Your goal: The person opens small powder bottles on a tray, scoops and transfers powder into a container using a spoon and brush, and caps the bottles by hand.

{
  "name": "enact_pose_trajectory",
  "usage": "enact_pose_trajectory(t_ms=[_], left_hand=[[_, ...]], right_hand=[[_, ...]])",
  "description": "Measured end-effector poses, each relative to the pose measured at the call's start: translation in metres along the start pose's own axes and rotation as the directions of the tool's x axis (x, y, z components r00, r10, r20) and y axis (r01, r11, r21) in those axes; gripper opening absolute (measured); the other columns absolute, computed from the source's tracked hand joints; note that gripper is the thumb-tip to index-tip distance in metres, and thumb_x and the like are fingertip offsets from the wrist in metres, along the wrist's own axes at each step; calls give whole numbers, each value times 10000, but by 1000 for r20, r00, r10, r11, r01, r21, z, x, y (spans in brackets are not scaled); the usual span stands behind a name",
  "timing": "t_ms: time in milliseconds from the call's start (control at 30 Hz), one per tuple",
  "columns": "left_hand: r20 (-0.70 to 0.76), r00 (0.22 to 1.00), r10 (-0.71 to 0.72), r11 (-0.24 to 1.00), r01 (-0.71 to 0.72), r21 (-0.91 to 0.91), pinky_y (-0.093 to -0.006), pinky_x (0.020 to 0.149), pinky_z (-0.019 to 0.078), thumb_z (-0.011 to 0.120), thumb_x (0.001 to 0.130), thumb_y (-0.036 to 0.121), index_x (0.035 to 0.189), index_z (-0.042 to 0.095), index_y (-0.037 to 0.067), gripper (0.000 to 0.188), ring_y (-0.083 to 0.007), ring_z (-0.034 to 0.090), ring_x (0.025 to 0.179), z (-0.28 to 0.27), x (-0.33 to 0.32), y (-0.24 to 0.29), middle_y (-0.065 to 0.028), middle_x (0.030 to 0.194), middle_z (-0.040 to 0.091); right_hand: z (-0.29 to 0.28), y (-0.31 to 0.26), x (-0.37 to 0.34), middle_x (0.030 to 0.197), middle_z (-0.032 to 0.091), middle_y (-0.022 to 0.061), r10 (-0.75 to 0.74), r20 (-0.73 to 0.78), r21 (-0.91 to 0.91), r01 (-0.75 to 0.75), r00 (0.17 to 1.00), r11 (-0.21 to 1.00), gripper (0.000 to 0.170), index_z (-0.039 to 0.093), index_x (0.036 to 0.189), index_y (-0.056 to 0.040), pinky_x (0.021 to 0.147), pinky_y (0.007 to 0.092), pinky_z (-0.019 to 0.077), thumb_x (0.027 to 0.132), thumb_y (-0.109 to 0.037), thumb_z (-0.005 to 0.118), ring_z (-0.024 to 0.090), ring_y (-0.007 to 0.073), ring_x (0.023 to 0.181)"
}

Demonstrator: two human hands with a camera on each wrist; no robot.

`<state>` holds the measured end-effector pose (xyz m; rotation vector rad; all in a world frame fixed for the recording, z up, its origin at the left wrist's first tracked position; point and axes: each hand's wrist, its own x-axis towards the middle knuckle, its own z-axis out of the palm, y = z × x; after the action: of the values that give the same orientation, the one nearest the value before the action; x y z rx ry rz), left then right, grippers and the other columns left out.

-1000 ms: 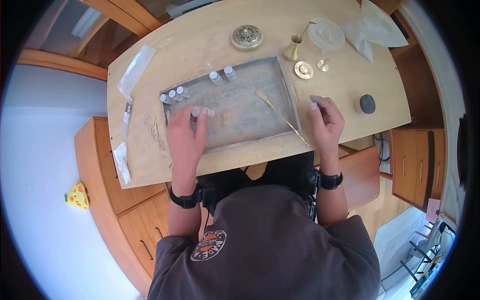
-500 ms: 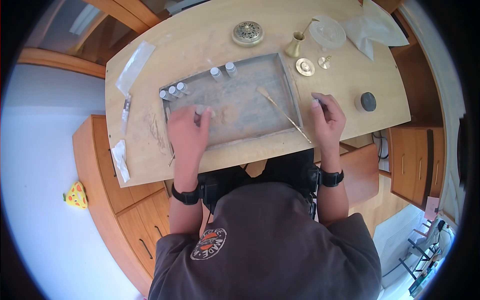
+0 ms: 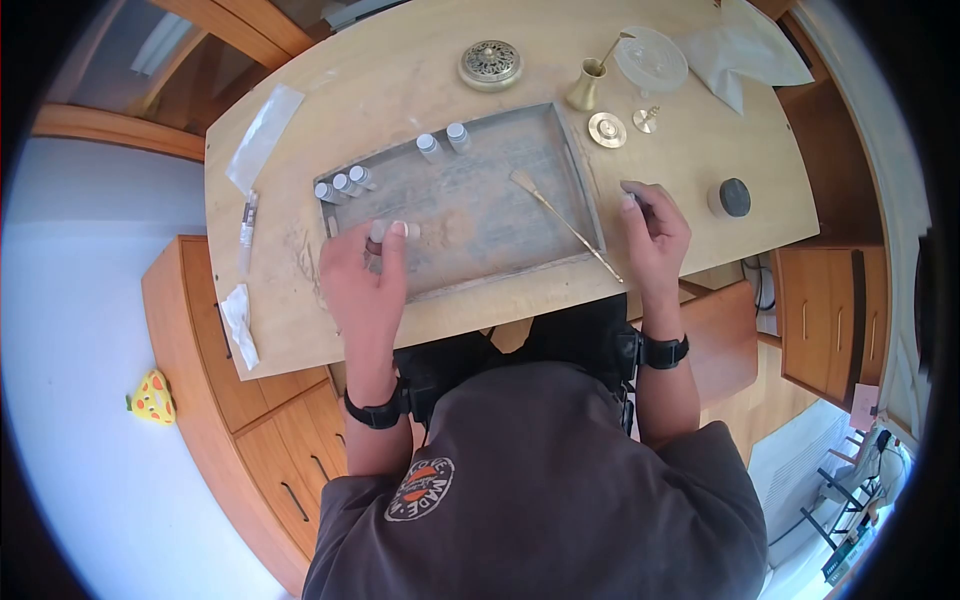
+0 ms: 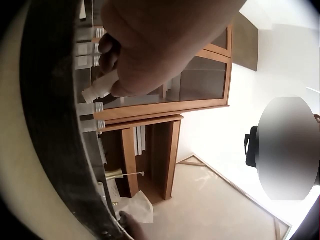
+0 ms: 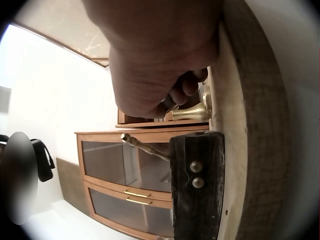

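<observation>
My left hand [image 3: 362,280] pinches a small clear bottle [image 4: 101,86] between thumb and fingers, tilted over the left part of a shallow grey tray [image 3: 480,285]. Brownish powder [image 3: 450,228] is spread on the tray floor beside it. Capped bottles stand along the tray's far side, three at the left corner [image 3: 342,184] and two farther right [image 3: 443,140]. My right hand [image 3: 660,245], beyond the tray's right edge, holds a small dark grey piece [image 3: 630,198] at its fingertips; I cannot tell its kind. A brush [image 3: 560,220] lies slantwise across the tray's near right rim.
Behind the tray sits a pierced brass burner [image 3: 491,65]. At the back right are a brass vase [image 3: 587,85], a brass disc [image 3: 607,130], a clear dish [image 3: 651,62] and a plastic bag [image 3: 745,55]. A dark-lidded jar [image 3: 735,198] stands right; crumpled tissue [image 3: 240,325] lies left.
My left hand, with the bottle, has shifted a little left and toward me. My right hand stays nearly where it was, still holding the dark piece.
</observation>
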<state>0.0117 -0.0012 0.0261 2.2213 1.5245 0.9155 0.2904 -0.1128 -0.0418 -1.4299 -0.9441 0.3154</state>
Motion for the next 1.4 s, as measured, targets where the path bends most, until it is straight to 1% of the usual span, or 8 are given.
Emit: enact_pose_trajectory(t_ms=[167,233,433,567,767,867,1133,1400], left_hand=[[45,999,-14,1000,15,-17,-330,709,468,733,837,196,955,701,10,223,-221,587,756,-16,-8,15,-115,783,617],[61,993,97,995,-95,-33,-328,711,463,744,814,162,972,707,25,213,-223,576,755,-15,-13,15,-114,814,639],[53,974,220,975,-218,-44,-350,723,469,752,771,118,980,710,31,230,-268,594,793,-2,-18,4,-120,850,671],[125,965,231,973,-232,-8,-362,737,452,765,733,121,944,716,60,224,-266,592,775,8,-19,-2,-82,831,678],[51,975,217,975,-215,-50,-358,749,448,768,730,120,949,725,69,229,-256,594,755,-1,-22,9,-74,821,682],[75,982,176,984,-176,-11,-369,777,475,758,752,110,968,719,48,228,-288,604,825,0,-23,6,-109,860,689],[-3,982,188,981,-188,-42,-374,770,476,765,745,110,968,723,53,234,-286,608,826,-9,-28,9,-107,867,689],[21,964,263,965,-264,8,-382,738,467,761,740,107,969,719,59,238,-292,598,803,-5,-27,1,-104,847,677]], right_hand=[[1,1,1,743,523,-1,-5,-1,12,5,1000,1000,121,665,980,20,582,202,343,870,-28,652,447,63,660],[0,1,-1,742,521,-2,-6,-2,22,6,1000,1000,123,665,982,19,579,203,341,870,-30,654,445,62,658],[0,1,-1,742,514,-7,0,9,-1,0,1000,1000,124,664,986,18,575,201,334,875,-35,654,436,57,657],[0,1,1,737,509,-7,-4,5,6,4,1000,1000,124,665,987,16,576,201,335,874,-35,655,436,58,658],[0,1,0,735,506,-8,-6,7,-9,6,1000,1000,119,666,981,16,578,202,336,872,-28,651,437,58,658],[0,0,0,735,510,-7,-8,8,-6,8,1000,1000,116,666,978,15,578,203,338,870,-23,649,438,58,659],[0,3,0,738,517,-7,6,8,11,-6,1000,1000,117,668,980,12,580,204,345,871,-28,653,443,59,659],[0,4,-1,743,525,-7,-14,6,9,13,1000,1000,122,669,983,14,589,205,354,871,-32,656,453,61,666]])
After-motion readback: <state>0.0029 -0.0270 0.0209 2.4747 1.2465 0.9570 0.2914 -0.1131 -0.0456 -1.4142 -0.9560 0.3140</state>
